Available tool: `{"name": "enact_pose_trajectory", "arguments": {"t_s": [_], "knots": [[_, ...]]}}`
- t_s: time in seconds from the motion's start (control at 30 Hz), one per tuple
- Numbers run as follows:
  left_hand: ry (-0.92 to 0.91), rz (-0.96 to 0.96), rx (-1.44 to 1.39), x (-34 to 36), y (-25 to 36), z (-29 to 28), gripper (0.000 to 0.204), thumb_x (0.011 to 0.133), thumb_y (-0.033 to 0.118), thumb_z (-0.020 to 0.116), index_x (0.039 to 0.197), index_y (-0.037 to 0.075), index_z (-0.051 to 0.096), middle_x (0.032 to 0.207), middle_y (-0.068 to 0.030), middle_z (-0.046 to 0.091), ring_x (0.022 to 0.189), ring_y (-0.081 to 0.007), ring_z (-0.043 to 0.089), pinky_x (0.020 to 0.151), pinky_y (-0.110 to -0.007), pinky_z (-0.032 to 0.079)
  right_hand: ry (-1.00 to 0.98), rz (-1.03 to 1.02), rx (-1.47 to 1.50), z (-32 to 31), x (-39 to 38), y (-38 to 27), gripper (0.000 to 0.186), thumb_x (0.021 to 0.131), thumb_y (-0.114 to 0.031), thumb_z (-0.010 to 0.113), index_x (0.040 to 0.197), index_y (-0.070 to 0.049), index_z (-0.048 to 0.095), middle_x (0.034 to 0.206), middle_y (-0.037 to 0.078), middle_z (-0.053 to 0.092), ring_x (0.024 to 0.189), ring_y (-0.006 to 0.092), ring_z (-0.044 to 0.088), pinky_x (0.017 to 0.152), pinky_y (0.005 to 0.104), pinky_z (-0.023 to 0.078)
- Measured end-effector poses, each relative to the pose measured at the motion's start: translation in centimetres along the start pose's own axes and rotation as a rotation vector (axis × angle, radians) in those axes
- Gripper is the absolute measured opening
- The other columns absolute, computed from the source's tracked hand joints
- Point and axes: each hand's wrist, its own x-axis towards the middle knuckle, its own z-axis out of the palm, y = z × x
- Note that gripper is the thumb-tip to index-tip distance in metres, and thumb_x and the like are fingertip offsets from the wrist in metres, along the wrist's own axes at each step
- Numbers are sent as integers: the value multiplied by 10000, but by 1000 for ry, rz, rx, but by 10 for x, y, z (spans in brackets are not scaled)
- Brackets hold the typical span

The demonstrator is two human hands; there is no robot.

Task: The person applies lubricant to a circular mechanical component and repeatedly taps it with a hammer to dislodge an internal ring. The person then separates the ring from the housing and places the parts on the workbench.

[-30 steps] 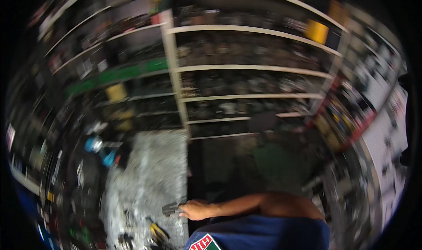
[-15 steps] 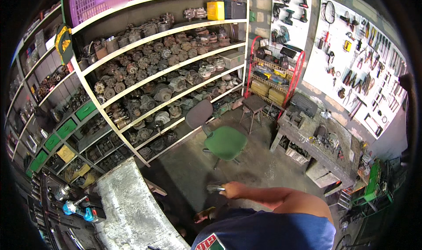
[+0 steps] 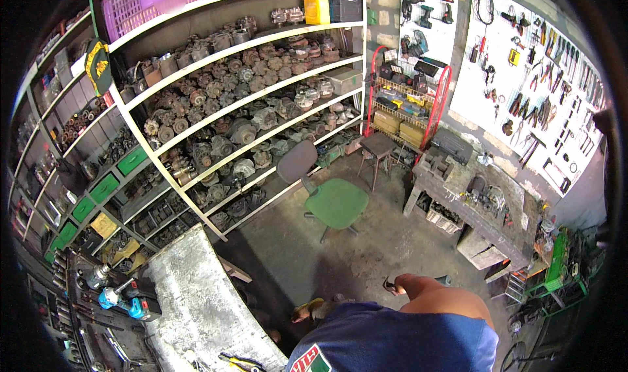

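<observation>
My right arm reaches out over the floor, bent at the elbow. My right hand (image 3: 411, 283) is closed, with a small dark end of something (image 3: 390, 285) showing at its fingers; I cannot make out what it is. A grey rounded end (image 3: 445, 280) shows just past the forearm. My left hand does not show; the blue shirt (image 3: 392, 336) covers that side. Pliers with yellow and black handles (image 3: 241, 361) lie at the near end of the worn light workbench (image 3: 190, 287). Below my body a foot (image 3: 305, 310) shows on the floor.
A green office chair (image 3: 337, 203) stands ahead. Behind it, a shelf rack (image 3: 229, 84) holds many greasy parts. Blue cordless power tools (image 3: 127, 300) lie left of the bench. At right are a heavy worktable (image 3: 451, 192), a red-framed cart (image 3: 409, 104) and a white tool board (image 3: 523, 78).
My right hand has drawn back to the right, toward my body. The silvery metal tool seen in it before is no longer plain. The pliers on the bench have come into view.
</observation>
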Motion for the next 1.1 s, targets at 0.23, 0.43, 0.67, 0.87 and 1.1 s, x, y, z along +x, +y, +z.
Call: {"name": "enact_pose_trajectory", "arguments": {"t_s": [0.23, 0.43, 0.67, 0.87, 1.1], "knots": [[-14, -19, 33, -11, -5, -9, 523, 1099, 456, 574, 1396, 29, 635, 1302, -138, 706, 1181, -288, 665, 1037, -477, 522, 98, -226, 185, -31, -33, -48, 191, 976, -285, 673, 1090, -200, 800, 971, 134, 774, 867, 340, 704, 765, 475, 539], [2, -2, 55, -24, 0, -29, 556, 1099, 478, 573, 1417, 25, 626, 1321, -140, 701, 1205, -290, 657, 1057, -486, 508, 252, -467, 271, -61, -14, -90, 177, 976, -192, 648, 1101, -200, 774, 941, 135, 766, 831, 321, 714, 726, 480, 536], [75, 28, 28, -43, 0, -77, 594, 1099, 504, 573, 1443, 21, 615, 1343, -141, 697, 1232, -292, 647, 1079, -498, 491, 151, -438, -80, -72, 52, -119, 190, 1006, -181, 611, 1145, -201, 740, 948, 142, 770, 843, 328, 721, 760, 492, 546], [227, 39, -17, -69, -16, -153, 627, 1099, 526, 572, 1464, 18, 606, 1362, -143, 693, 1256, -294, 639, 1098, -507, 477, 141, -369, 14, -138, -61, -157, 399, 1026, -381, 650, 1216, -55, 780, 1085, 218, 790, 954, 398, 756, 854, 544, 570], [499, 117, -199, -169, -63, -282, 665, 1099, 552, 571, 1490, 14, 595, 1384, -144, 688, 1283, -297, 629, 1121, -519, 461, 367, -652, -9, -208, -166, -288, 468, 1034, -441, 688, 1237, -23, 750, 1209, 268, 758, 1137, 466, 727, 962, 566, 562]]}}
